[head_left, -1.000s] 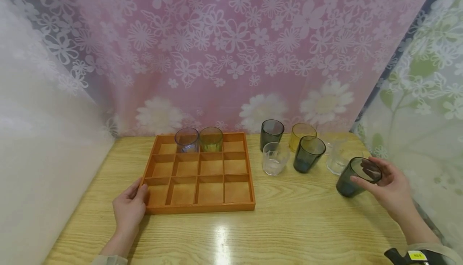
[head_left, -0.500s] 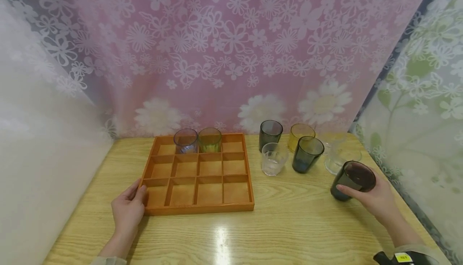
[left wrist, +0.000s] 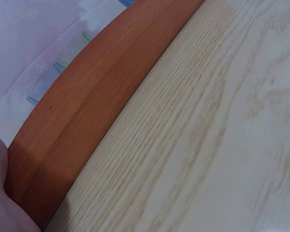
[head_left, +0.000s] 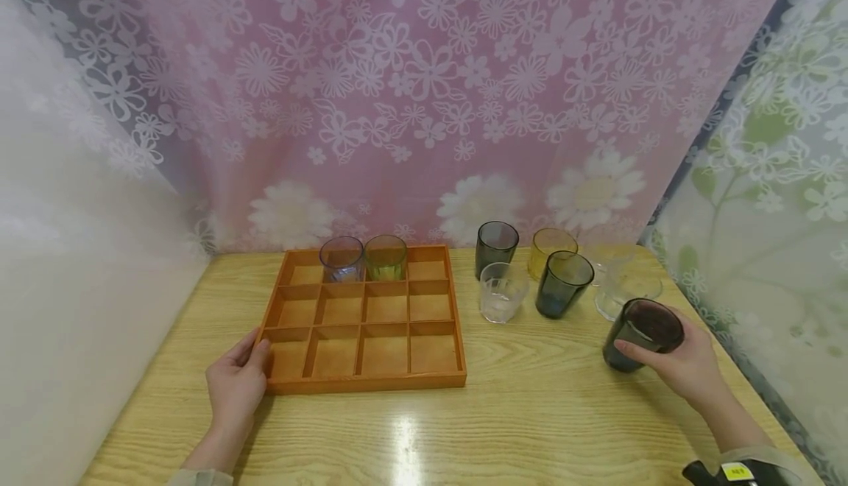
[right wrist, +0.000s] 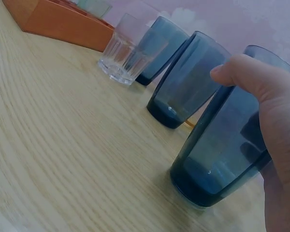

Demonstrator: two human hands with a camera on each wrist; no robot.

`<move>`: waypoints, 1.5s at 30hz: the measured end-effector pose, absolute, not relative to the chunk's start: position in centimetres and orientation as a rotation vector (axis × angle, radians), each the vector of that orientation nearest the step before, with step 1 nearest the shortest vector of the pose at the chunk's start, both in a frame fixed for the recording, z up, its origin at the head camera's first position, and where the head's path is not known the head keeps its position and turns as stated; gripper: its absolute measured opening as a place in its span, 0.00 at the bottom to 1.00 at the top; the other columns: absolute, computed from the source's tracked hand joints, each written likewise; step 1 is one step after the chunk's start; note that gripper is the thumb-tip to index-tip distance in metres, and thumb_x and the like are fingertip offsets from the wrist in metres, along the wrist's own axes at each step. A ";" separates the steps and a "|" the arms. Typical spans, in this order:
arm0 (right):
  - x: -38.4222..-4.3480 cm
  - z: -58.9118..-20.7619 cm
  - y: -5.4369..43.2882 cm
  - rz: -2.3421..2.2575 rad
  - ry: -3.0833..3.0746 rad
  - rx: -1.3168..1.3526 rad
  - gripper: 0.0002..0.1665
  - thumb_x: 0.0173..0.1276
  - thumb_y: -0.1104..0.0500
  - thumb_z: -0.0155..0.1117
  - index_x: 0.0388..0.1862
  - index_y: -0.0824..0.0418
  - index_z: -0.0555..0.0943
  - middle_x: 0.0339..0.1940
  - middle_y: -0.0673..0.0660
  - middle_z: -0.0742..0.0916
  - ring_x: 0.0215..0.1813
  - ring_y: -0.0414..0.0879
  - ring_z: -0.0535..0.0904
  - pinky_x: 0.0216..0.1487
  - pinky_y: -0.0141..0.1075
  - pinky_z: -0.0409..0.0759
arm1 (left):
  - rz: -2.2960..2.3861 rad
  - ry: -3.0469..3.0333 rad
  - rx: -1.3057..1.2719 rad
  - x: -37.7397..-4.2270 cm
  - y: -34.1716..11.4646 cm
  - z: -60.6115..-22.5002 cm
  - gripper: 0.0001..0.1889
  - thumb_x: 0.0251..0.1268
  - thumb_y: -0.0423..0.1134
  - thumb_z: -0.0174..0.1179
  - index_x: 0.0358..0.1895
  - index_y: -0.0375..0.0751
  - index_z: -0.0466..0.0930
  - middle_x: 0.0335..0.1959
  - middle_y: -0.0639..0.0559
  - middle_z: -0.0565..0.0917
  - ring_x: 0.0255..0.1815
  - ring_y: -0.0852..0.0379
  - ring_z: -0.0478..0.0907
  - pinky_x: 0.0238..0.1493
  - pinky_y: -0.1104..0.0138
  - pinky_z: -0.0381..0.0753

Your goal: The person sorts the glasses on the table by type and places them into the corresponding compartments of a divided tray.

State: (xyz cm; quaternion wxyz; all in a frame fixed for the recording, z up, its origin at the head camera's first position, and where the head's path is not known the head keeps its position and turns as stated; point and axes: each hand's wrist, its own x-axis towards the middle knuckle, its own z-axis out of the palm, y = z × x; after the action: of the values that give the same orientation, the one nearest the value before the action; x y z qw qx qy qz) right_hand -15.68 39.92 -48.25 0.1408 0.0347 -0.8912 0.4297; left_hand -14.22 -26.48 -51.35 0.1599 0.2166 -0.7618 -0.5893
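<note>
My right hand grips a dark grey glass tumbler at the right of the table, the thumb on its near side and the fingers behind it. In the right wrist view the tumbler stands close over the wood, its thick base toward the table. My left hand holds the front left corner of a wooden compartment tray, thumb on the rim. A bluish glass and a green glass stand in the tray's back row. The left wrist view shows the tray's side wall.
Right of the tray stand a clear glass, two more dark tumblers, one at the back and one nearer, and a yellow glass. Clear glassware stands behind my right hand. Floral curtains enclose the table.
My right hand has shifted left and a little nearer with the dark tumbler, its fingers now wrapped further around behind it. The left hand and tray keep their place.
</note>
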 end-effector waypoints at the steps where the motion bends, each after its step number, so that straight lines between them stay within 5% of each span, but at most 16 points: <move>1: -15.7 -48.2 39.9 1.234 -2.573 0.109 0.44 0.60 0.62 0.85 0.73 0.64 0.75 0.58 0.39 0.82 0.55 0.28 0.76 0.47 0.18 0.75 | -1.683 -2.175 0.616 -14.2 -26.5 -51.4 0.23 0.80 0.38 0.63 0.71 0.34 0.78 0.67 0.40 0.80 0.67 0.47 0.77 0.49 0.85 0.75; 9: -15.4 -46.6 38.8 1.221 -2.533 0.200 0.42 0.59 0.66 0.85 0.72 0.64 0.77 0.57 0.46 0.85 0.55 0.31 0.79 0.47 0.19 0.77 | -1.665 -2.180 0.618 -14.2 -26.4 -51.4 0.23 0.79 0.38 0.63 0.71 0.34 0.79 0.66 0.40 0.81 0.63 0.58 0.79 0.48 0.85 0.75; 16: -15.4 -44.5 36.9 1.298 -2.448 0.301 0.42 0.56 0.73 0.83 0.70 0.64 0.79 0.57 0.44 0.88 0.56 0.35 0.82 0.50 0.20 0.78 | -1.677 -2.188 0.614 -14.1 -26.5 -51.3 0.23 0.80 0.40 0.63 0.72 0.35 0.78 0.66 0.40 0.81 0.64 0.54 0.79 0.48 0.85 0.75; 23: -16.3 -43.3 34.8 1.357 -2.407 0.410 0.41 0.54 0.76 0.82 0.68 0.66 0.80 0.56 0.50 0.89 0.57 0.38 0.83 0.52 0.22 0.80 | -1.696 -2.175 0.618 -14.2 -26.6 -51.4 0.23 0.80 0.40 0.62 0.72 0.36 0.79 0.66 0.40 0.81 0.55 0.70 0.80 0.47 0.84 0.76; 31: -17.1 -42.8 32.4 1.469 -2.374 0.493 0.41 0.56 0.77 0.80 0.70 0.67 0.79 0.58 0.58 0.87 0.59 0.42 0.83 0.54 0.26 0.82 | -1.695 -2.171 0.604 -14.2 -26.5 -51.4 0.22 0.80 0.38 0.62 0.72 0.35 0.78 0.66 0.39 0.81 0.65 0.53 0.79 0.48 0.84 0.76; 35: -17.6 -42.5 30.9 1.624 -2.317 0.625 0.41 0.55 0.81 0.78 0.69 0.71 0.77 0.59 0.67 0.86 0.61 0.48 0.83 0.58 0.31 0.82 | -1.703 -2.165 0.598 -14.2 -26.5 -51.4 0.22 0.80 0.38 0.62 0.71 0.35 0.79 0.66 0.39 0.81 0.59 0.64 0.80 0.48 0.84 0.76; 39: -17.8 -42.5 29.3 1.596 -2.323 0.624 0.40 0.54 0.79 0.81 0.67 0.69 0.79 0.57 0.61 0.87 0.58 0.45 0.84 0.55 0.30 0.83 | -1.711 -2.158 0.591 -14.3 -26.6 -51.5 0.22 0.80 0.38 0.62 0.71 0.35 0.79 0.66 0.38 0.81 0.51 0.76 0.79 0.47 0.84 0.77; 45: -18.6 -42.6 26.5 1.661 -2.294 0.667 0.41 0.53 0.78 0.82 0.67 0.67 0.80 0.57 0.60 0.87 0.58 0.47 0.83 0.55 0.31 0.83 | -1.693 -2.152 0.589 -14.3 -26.5 -51.5 0.21 0.80 0.37 0.62 0.70 0.34 0.79 0.65 0.38 0.82 0.53 0.74 0.79 0.48 0.83 0.77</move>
State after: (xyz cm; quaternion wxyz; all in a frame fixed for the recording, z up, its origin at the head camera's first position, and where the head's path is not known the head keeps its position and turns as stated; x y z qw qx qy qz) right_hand -18.57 26.50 -42.55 0.1156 0.2277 -0.7831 0.5670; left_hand -14.34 -26.54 -51.51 0.1695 0.2072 -0.7574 -0.5956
